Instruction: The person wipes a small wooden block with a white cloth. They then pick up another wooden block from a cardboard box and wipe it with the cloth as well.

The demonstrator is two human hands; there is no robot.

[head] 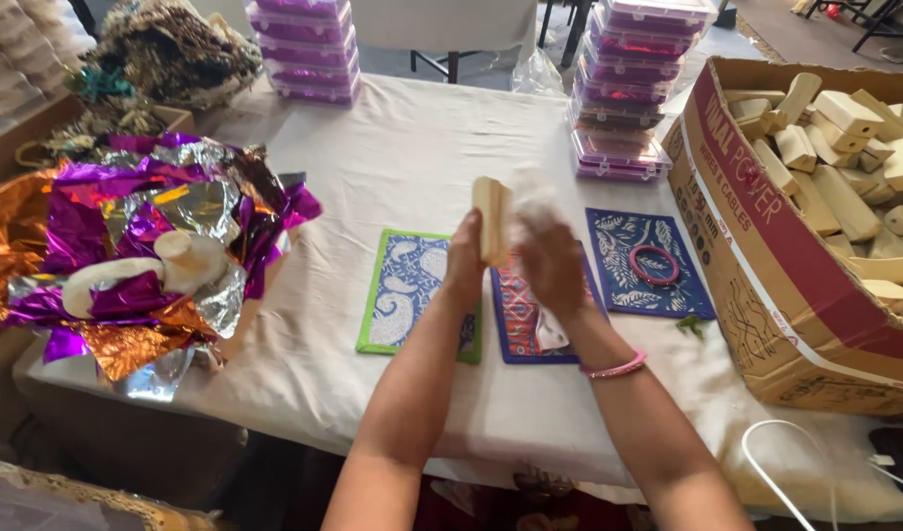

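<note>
— Two hands meet over the middle of the table; what does each hold?
— The left hand (464, 258) has its fingers closed round the lower end of a pale wooden block (491, 218), which stands upright above the cloth. The right hand (552, 264) is pressed against the block's right side, fingers folded over a thin white wrapper (532, 197); that hand is blurred, so how tightly it pinches cannot be told.
— And below the grip?
— Three patterned mats lie side by side on the white tablecloth (402, 138): a green-edged mat (404, 290) to the left, a red and blue mat (523, 320) under the hands, a dark blue mat (638, 258) to the right with a pink bangle (654, 264) on it.
— Further out?
— A cardboard box (766, 246) of similar wooden blocks stands at the right edge, crumpled purple, silver and orange foil (146, 236) is heaped at the left, and stacks of purple-lidded clear boxes (623, 88) sit at the far side
</note>
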